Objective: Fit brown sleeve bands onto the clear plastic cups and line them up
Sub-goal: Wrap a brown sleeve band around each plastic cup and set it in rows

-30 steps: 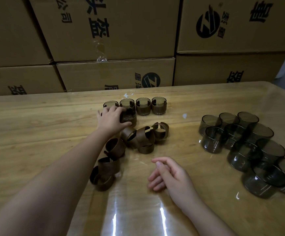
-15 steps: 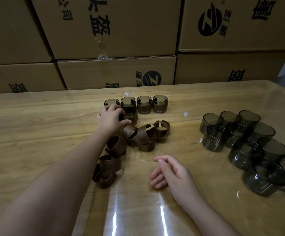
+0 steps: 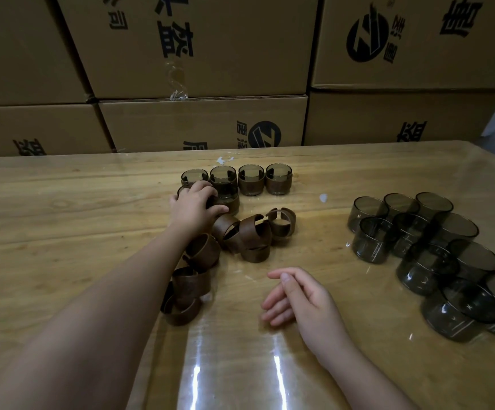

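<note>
Left hand [image 3: 193, 208] is stretched out toward the back of the surface [image 3: 62, 217], fingers and thumb curled around a banded cup [image 3: 227, 199] that sits just in front of the back row [image 3: 251, 180] of cups that already have brown bands on. That row runs side by side near the far edge, upright, four of them as far as I can see. Another cup is mostly hidden under the hand, so can't say much about it. Right hand [image 3: 302, 297] just lies on the surface nearer to the person, fingers loose and slightly bent, holding nothing. The loose bands [image 3: 252, 235] are heaped in a messy trail from the middle down toward the left forearm. The bare cups [image 3: 418, 238] are bunched well off to the right. Cardboard boxes [image 3: 198, 48] are stacked behind it all.
</note>
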Demonstrator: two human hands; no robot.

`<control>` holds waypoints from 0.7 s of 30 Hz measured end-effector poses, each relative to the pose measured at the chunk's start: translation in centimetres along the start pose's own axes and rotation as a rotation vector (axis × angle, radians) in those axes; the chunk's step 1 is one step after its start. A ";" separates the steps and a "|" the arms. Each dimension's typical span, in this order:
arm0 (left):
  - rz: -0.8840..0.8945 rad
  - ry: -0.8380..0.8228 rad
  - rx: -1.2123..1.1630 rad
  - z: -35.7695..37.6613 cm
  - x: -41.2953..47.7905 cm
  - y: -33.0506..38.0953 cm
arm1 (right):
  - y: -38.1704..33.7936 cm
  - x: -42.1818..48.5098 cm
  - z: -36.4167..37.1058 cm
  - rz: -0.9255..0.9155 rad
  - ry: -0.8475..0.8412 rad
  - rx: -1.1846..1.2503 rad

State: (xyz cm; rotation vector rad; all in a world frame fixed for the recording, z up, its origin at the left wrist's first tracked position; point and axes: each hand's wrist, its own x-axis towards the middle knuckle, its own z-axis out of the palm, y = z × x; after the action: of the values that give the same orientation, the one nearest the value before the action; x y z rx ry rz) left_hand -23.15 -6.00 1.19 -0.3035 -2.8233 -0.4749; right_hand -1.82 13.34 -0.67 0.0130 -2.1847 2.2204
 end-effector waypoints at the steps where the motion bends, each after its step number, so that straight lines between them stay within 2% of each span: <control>1: 0.000 0.000 -0.008 0.0 0.0 0.0 | 0.0 0.0 0.0 0.000 -0.001 0.000; 8: -0.016 0.022 -0.084 0.1 0.2 -0.1 | 0.0 0.1 0.0 0.004 0.005 0.012; 12: -0.090 0.091 -0.197 0.4 0.5 0.2 | 0.1 0.1 0.1 0.009 0.007 0.017; 21: -0.073 0.097 -0.123 0.7 0.8 0.1 | -0.3 0.0 0.2 0.023 0.009 0.025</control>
State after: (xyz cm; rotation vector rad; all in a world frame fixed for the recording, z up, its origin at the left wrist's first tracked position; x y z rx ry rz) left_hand -23.99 -5.55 0.82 -0.1966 -2.7237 -0.6621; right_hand -1.86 13.19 -0.33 -0.0213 -2.1638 2.2547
